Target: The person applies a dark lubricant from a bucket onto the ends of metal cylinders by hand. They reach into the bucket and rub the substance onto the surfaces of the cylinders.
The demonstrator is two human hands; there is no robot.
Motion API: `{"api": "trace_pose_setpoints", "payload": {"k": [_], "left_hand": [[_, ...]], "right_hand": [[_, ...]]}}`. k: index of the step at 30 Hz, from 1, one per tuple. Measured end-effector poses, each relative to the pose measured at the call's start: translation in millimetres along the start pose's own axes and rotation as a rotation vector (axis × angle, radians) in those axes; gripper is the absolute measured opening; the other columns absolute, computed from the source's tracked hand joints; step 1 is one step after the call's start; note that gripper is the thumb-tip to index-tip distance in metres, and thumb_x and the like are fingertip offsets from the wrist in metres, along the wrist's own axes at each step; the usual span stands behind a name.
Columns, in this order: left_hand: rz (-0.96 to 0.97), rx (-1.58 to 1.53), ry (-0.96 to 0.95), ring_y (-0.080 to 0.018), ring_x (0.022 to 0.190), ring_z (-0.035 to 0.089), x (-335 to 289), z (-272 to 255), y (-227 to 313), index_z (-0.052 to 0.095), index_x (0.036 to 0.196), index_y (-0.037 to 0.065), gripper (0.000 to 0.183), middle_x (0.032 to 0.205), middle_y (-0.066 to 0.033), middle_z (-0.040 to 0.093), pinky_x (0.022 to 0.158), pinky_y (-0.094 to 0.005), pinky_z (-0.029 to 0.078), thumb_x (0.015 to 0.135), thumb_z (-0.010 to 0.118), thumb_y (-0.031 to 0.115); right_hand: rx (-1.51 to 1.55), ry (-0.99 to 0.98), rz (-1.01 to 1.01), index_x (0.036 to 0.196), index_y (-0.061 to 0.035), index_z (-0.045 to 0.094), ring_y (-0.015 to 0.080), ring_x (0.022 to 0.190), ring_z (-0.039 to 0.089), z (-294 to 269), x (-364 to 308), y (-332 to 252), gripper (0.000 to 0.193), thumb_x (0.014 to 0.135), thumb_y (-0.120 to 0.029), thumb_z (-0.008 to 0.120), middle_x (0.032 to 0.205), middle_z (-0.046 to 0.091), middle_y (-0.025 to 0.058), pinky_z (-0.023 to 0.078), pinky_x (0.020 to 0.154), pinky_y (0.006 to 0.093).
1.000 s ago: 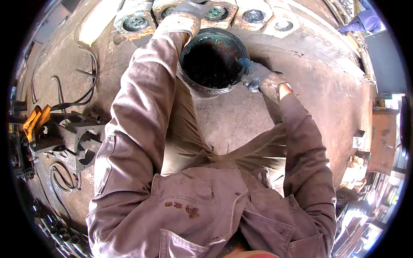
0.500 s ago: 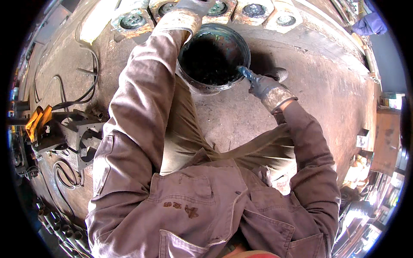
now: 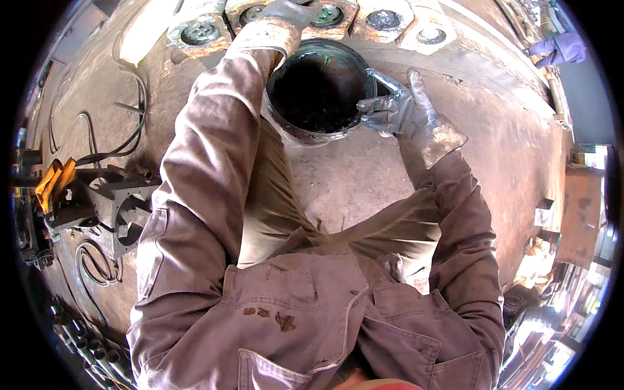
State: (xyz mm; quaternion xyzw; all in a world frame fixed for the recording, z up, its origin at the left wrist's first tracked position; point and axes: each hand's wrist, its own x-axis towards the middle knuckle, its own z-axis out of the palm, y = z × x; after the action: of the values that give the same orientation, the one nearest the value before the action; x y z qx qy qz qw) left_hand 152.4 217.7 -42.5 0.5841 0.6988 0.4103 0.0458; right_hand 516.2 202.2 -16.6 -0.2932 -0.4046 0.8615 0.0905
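A round, dark bucket point(image 3: 286, 127) stands between my legs, its inside coated with dark, shiny matter. My right hand point(image 3: 402, 112), in a grey work glove, is at the bucket's right rim with its fingers spread. One finger shines wet and dark, like grease. My left hand point(image 3: 289, 18), also gloved, is past the bucket's far left rim, over a row of worn blocks with round recesses. Its fingers look bent and partly run out at the top edge; what they hold, if anything, is hidden. Dark, glossy matter lies in a block's recess point(image 3: 383, 20).
At the left lie dark cables point(image 3: 140, 123), a metal bracket assembly point(image 3: 117, 208) and a yellow folded piece point(image 3: 55, 184). Pipe ends point(image 3: 97, 348) are stacked at the lower left. A brown box point(image 3: 580, 218) stands at the right. A person's purple-blue sleeve point(image 3: 562, 49) shows at the upper right.
My right hand has turned and spread its fingers, moving slightly up along the bucket's right rim. The left hand has hardly moved. The purple-blue sleeve at upper right has shifted.
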Motion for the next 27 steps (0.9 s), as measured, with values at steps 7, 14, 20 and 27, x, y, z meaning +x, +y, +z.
{"api": "trace_pose_setpoints", "payload": {"k": [7, 14, 20, 27], "left_hand": [[0.02, -0.008, -0.02, -0.0304, 0.114, 0.069, -3.0, -9.5, -6.9, 0.076, 0.116, 0.01, 0.042, 0.117, -0.0133, 0.075, 0.101, -0.0393, 0.052, 0.095, 0.07, 0.046], [0.068, -0.018, 0.039, -0.0307, 0.112, 0.07, -3.2, 0.2, 8.4, 0.077, 0.115, 0.011, 0.034, 0.115, -0.0128, 0.075, 0.1, -0.0392, 0.054, 0.095, 0.07, 0.038], [0.089, -0.078, 0.041, -0.03, 0.113, 0.07, -4.3, -10.2, 0.2, 0.076, 0.117, 0.012, 0.042, 0.118, -0.0122, 0.075, 0.1, -0.0394, 0.054, 0.094, 0.071, 0.046], [-0.067, 0.072, -0.018, -0.0309, 0.113, 0.07, -15.1, -28.0, 11.0, 0.074, 0.124, 0.014, 0.055, 0.122, -0.0124, 0.074, 0.098, -0.0395, 0.054, 0.092, 0.066, 0.059]], "right_hand": [[-1.593, 0.168, -0.301, 0.161, -0.0156, 0.035, 0.0387, 0.12, 0.067, -28.7, -23.6, 3.0, 0.085, 0.1, -0.075, 0.038, 0.135, 0.067, 0.0222, 0.054, 0.101, 0.0462], [-1.757, 0.323, 0.089, 0.161, -0.0334, 0.035, 0.0399, 0.127, 0.063, 47.8, 35.8, -0.2, 0.057, 0.106, -0.036, 0.051, 0.158, 0.047, 0.0168, 0.05, 0.108, 0.0453], [-1.739, 0.711, -0.017, 0.162, -0.0164, 0.034, 0.0415, 0.128, 0.061, 26.8, 67.2, 41.9, 0.08, 0.099, -0.059, 0.059, 0.14, 0.063, 0.0229, 0.047, 0.109, 0.0489], [-1.733, 0.606, -0.07, 0.162, -0.016, 0.031, 0.0423, 0.125, 0.063, 0.3, 44.3, 60.4, 0.071, 0.104, -0.051, 0.054, 0.137, 0.063, 0.0257, 0.052, 0.106, 0.0496]]}}
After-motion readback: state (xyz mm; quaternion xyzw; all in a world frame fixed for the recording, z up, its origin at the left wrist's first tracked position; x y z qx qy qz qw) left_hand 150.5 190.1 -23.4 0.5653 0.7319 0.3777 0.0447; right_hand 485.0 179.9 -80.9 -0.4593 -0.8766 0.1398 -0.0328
